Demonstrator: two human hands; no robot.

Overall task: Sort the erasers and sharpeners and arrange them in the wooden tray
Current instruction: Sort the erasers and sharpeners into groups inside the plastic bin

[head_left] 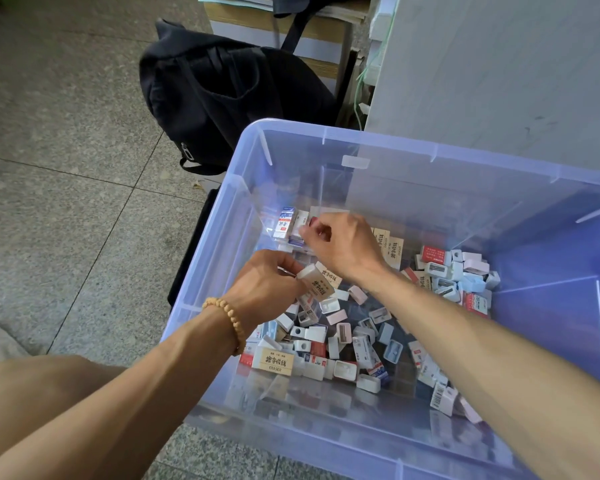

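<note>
- Grey speckled stone floor (66,174) fills the left side of the view; a pale grey panel (499,74) stands at upper right.
- Clear bluish plastic bin (291,133) sits on the floor, taking up the centre and right; both forearms reach into it from the near side.
- Black backpack (219,98) lies on the floor just beyond the bin's far left corner, in front of a low wooden shelf (326,32).
- Mixed erasers and sharpeners (343,337) lie loose across the bin's bottom, jumbled together. A tighter cluster of white sharpeners (461,275) sits toward the right wall.
- Large eraser in a tan sleeve marked "ERASER" (274,362) lies flat near the front left of the pile.
- Left hand (267,285), with a beaded bracelet (229,320) at the wrist, is curled around a tan-sleeved eraser (317,284), held above the pile, white end up.
- Right hand (340,244) is over the far left part of the bin, fingers bent and thumb and forefinger pinched near a stack of blue-and-white erasers (288,223); motion blur hides whether it actually has hold of one, so I cannot tell.
- No wooden tray appears in view.
</note>
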